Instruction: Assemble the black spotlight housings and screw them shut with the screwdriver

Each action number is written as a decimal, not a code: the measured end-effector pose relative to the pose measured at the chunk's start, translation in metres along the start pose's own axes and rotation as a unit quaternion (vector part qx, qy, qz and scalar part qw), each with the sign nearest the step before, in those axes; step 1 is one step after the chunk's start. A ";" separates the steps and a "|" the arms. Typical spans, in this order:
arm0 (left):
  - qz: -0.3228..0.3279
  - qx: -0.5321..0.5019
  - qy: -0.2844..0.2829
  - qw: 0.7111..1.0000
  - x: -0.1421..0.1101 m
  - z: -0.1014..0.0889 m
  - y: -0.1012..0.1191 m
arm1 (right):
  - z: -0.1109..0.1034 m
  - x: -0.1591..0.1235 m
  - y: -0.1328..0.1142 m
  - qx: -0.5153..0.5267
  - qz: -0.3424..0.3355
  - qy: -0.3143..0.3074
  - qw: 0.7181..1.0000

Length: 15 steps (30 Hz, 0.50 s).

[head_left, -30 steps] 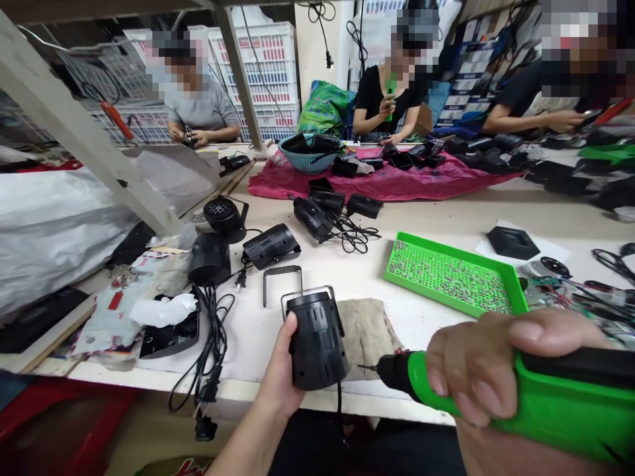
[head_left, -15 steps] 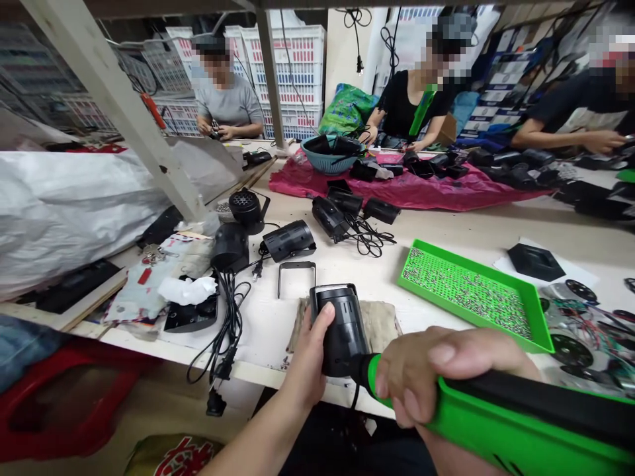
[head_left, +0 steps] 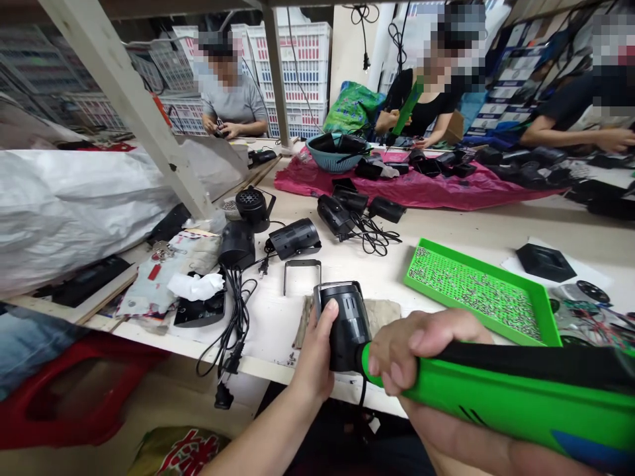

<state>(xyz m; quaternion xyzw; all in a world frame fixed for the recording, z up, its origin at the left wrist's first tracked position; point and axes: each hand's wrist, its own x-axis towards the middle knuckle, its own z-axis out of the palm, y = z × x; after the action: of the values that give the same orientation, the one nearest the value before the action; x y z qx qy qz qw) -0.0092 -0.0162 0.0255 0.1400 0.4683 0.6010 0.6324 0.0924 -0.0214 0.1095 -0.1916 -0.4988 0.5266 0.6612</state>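
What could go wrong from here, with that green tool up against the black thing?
The green screwdriver meets the black lamp casing, so it might slip onto the left hand gripping the casing. The right hand also works fairly near the green tray of screws, which a bump could spill.

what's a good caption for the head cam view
Left hand grips a black lamp housing, right hand holds a green electric screwdriver against it.

On my feed, the operator's left hand and right hand are bare, with short fingernails. The left forearm has no sleeve over it, and dark trousers show at the bottom of the view.
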 end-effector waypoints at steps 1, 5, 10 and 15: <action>0.002 0.000 -0.005 1.000 0.000 0.000 -0.001 | 0.000 0.001 0.000 0.000 -0.010 -0.008 1.000; 0.027 0.015 -0.003 1.000 -0.002 0.003 -0.003 | -0.001 0.002 -0.002 0.002 -0.011 -0.022 1.000; 0.025 0.030 -0.003 0.999 -0.003 0.003 -0.002 | -0.005 -0.005 -0.004 0.011 -0.029 -0.002 1.000; -0.002 0.023 -0.023 0.999 -0.001 -0.003 -0.002 | -0.012 -0.006 -0.008 0.046 0.001 0.015 0.999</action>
<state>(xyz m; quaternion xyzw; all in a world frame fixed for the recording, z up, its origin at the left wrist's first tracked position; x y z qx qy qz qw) -0.0103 -0.0186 0.0225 0.1673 0.4677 0.5856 0.6406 0.1071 -0.0261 0.1084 -0.1696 -0.4640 0.5465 0.6762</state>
